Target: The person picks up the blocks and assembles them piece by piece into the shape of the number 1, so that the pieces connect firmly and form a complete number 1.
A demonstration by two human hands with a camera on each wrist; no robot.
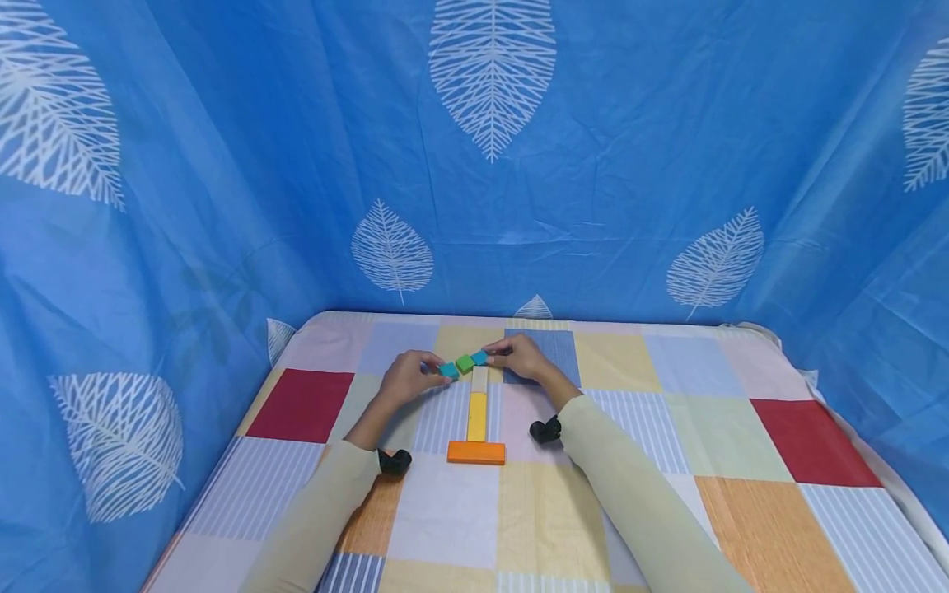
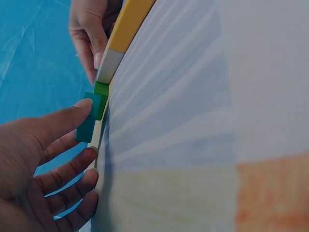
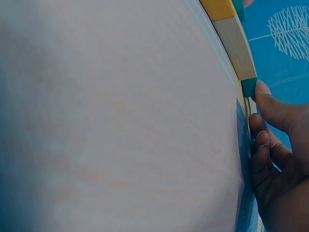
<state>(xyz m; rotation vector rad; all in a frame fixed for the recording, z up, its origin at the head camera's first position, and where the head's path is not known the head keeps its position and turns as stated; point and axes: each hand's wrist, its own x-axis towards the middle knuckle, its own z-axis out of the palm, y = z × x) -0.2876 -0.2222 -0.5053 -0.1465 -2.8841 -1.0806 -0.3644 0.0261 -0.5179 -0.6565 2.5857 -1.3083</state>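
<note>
1. the work in hand looks like the placing of small blocks across the far end of a line of blocks, a little above the middle of the head view. the left hand has thumb and fingertips pinched on the left teal block; in the left wrist view that thumb lies flat along the block's side and the other fingers hang loosely curled below it.
2. the right hand has its fingertips on the right teal block. in the right wrist view one fingertip presses the block's end at the right edge of the frame; whether the thumb pinches it too i cannot tell.
3. the green block sits between the two teal ones and touches both, so the three form a slightly slanted row across the top of the cream block.
4. below, toward the bottom of the frame, come the yellow block and the orange block, which lies crosswise at the near end.
5. as a judgement, the next move calls for squaring the slanted row against the cream block's end with light, even pressure from both sides, so that the green block does not pop out.
6. count: two teal blocks, one green, one cream, one yellow, one orange; six in all, on the patchwork cloth.
</note>
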